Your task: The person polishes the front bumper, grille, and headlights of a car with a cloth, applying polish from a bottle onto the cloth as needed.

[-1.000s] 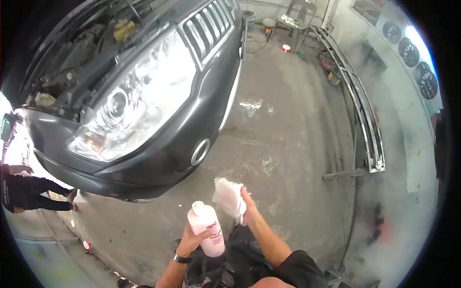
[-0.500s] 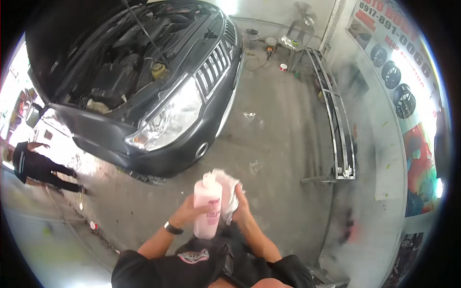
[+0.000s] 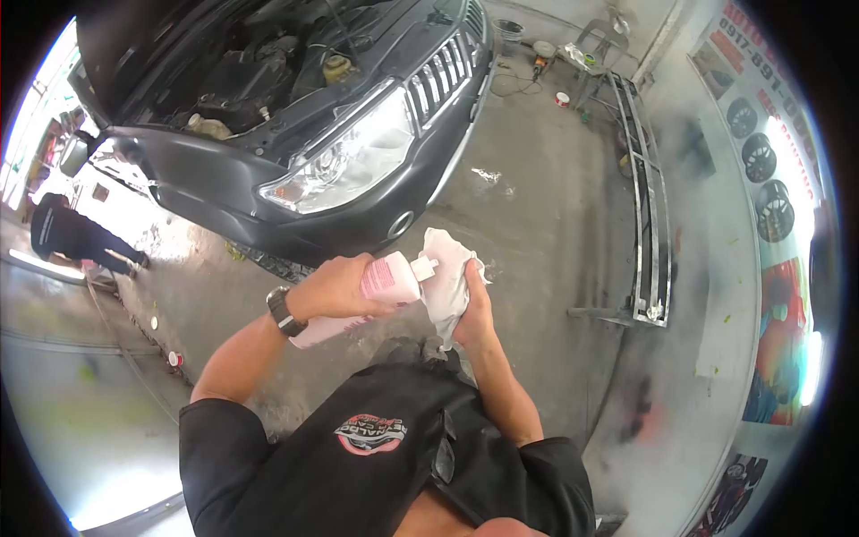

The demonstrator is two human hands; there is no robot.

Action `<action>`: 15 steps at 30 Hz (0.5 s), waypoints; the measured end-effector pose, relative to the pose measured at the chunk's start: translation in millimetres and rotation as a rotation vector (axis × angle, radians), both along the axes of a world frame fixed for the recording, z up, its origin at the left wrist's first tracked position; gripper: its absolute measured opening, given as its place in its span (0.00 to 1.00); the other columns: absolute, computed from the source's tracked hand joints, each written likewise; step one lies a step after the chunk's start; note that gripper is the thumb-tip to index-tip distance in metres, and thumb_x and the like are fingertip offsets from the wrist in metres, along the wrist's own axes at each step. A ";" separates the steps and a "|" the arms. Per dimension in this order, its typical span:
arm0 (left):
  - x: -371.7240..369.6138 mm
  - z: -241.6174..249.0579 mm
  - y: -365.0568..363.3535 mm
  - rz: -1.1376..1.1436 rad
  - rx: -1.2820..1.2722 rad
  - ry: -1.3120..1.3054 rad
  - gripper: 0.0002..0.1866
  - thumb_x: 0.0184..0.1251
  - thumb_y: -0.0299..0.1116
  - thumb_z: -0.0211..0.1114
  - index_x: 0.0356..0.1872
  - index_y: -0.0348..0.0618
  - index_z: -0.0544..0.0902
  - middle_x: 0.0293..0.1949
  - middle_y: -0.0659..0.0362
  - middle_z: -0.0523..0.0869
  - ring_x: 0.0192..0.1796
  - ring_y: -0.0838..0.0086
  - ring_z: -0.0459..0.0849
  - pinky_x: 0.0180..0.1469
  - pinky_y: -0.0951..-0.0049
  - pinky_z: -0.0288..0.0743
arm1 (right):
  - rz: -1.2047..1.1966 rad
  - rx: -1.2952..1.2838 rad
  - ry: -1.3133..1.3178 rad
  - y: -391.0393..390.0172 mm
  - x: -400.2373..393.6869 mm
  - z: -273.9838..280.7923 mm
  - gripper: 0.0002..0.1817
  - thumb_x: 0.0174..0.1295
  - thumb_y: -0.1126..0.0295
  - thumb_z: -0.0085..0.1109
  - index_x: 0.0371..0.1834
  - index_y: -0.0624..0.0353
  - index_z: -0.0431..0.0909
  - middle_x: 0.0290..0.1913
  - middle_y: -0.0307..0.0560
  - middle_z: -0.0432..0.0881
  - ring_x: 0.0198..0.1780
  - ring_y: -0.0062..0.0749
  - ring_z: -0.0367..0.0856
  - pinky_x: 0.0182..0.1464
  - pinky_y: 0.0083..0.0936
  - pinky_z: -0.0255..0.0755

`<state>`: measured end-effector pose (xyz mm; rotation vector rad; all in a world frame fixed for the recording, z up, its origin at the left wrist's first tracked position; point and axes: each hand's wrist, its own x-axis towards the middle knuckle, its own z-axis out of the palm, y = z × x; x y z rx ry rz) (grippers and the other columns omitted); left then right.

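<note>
Overpouring is the likeliest slip: squeezing the tipped bottle [image 3: 389, 279] too hard could flood the white cloth [image 3: 446, 285] and drip onto the floor [image 3: 537, 242] by the car [image 3: 358, 231]. The left grip [image 3: 335, 286] is closed around the bottle, nozzle aimed at the cloth; whether anything flows, I cannot tell. The right grip [image 3: 474, 311] pinches the cloth, and a loose hold might let its edge sag clear of the nozzle. Both things are held up in front of the car's bumper.

Around the car, the floor is grey with pale patches. Opposite the car's grille, 1 metal frame [image 3: 665, 242] runs along the wall [image 3: 707, 286]; 1 chair [image 3: 598, 40] stands beyond the car's nose, and 1 person [image 3: 76, 233] is on the car's mirror side.
</note>
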<state>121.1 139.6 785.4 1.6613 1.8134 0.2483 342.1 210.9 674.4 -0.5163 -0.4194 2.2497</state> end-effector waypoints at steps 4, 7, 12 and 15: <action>-30.9 7.5 -1.4 -0.069 0.020 0.195 0.38 0.45 0.56 0.80 0.45 0.32 0.78 0.36 0.42 0.87 0.41 0.48 0.88 0.45 0.56 0.80 | 0.094 -0.047 0.023 0.3 -28.2 -3.1 0.30 0.77 0.48 0.45 0.72 0.60 0.66 0.63 0.50 0.79 0.61 0.39 0.81 0.63 0.37 0.75; -50.5 14.2 -0.8 -0.094 0.039 0.310 0.34 0.46 0.54 0.79 0.42 0.33 0.78 0.34 0.43 0.87 0.40 0.47 0.87 0.43 0.54 0.79 | 0.152 -0.122 0.001 2.4 -50.4 -9.1 0.30 0.77 0.48 0.45 0.72 0.58 0.66 0.63 0.50 0.79 0.60 0.39 0.81 0.62 0.37 0.76; -77.4 25.3 2.7 -0.093 0.020 0.364 0.31 0.45 0.50 0.78 0.39 0.33 0.80 0.32 0.44 0.87 0.38 0.48 0.88 0.42 0.54 0.81 | 0.224 -0.174 0.002 3.6 -80.6 -3.2 0.30 0.77 0.48 0.45 0.72 0.57 0.65 0.62 0.49 0.79 0.59 0.39 0.82 0.59 0.37 0.78; -86.9 30.9 9.5 -0.105 -0.032 0.389 0.32 0.44 0.50 0.80 0.40 0.33 0.78 0.34 0.42 0.87 0.41 0.47 0.87 0.44 0.53 0.79 | 0.236 -0.167 0.019 7.2 -92.7 -12.9 0.30 0.78 0.47 0.43 0.72 0.56 0.65 0.62 0.50 0.79 0.58 0.40 0.82 0.58 0.37 0.79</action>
